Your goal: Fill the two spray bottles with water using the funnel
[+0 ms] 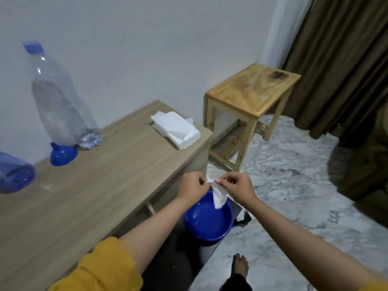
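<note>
My left hand (194,185) and my right hand (237,185) both pinch a crumpled white tissue (219,196) between them, off the desk's right end. The tissue hangs over a blue basin (207,219) that stands on the floor below. On the wooden desk (94,185) at the far left, a blue funnel (63,154) rests wide end down. Behind it stands a tall clear water bottle (60,103) with a blue cap, holding some water. A blue translucent bottle (14,175) shows partly at the left edge.
A stack of white tissues (176,129) lies on the desk's far right corner. A small wooden stool (249,101) stands beyond the desk by the wall. Brown curtains (340,59) hang at the right. The floor is marble tile (294,175); my bare foot (240,267) is at the bottom.
</note>
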`<state>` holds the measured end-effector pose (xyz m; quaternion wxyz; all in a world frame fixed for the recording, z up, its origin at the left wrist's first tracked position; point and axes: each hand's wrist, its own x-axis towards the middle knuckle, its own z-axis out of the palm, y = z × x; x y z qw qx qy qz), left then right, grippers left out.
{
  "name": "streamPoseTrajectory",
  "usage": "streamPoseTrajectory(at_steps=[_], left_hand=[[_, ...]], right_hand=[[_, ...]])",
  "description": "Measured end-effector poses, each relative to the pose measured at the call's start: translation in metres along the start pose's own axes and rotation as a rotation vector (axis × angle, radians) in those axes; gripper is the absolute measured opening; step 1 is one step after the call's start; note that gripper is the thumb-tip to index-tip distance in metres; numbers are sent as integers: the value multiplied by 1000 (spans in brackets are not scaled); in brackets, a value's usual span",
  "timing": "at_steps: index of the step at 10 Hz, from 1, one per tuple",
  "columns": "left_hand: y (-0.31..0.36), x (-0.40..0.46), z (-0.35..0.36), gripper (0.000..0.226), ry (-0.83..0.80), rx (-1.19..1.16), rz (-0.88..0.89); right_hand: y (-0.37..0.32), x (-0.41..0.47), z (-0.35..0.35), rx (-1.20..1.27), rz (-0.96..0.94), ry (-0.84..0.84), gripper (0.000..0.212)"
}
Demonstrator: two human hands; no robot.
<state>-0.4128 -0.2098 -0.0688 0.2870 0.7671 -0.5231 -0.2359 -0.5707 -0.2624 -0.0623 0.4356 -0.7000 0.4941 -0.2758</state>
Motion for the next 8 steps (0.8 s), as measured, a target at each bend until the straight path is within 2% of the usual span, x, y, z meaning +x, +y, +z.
streamPoseTrajectory(at_steps=[1, 2, 4, 6, 7, 8], left_hand=[[36, 41, 35, 4, -36, -54, 4], [68, 85, 70, 10, -95, -84, 12], [110, 156, 139, 15, -209, -52, -27], [129, 193, 197, 18, -320, -27, -102], [128, 208, 223, 19, -342, -6, -143], [122, 219, 245, 32, -480, 57, -208]], right_hand=[[23, 33, -42, 155, 107, 8, 9], [51, 70, -89, 249, 201, -35, 7], [118, 130, -154, 288, 400, -164, 9], [179, 175, -166, 214, 487, -58, 10], [211, 194, -158, 208, 521, -47, 19], [234, 208, -148, 184, 566, -83, 21]])
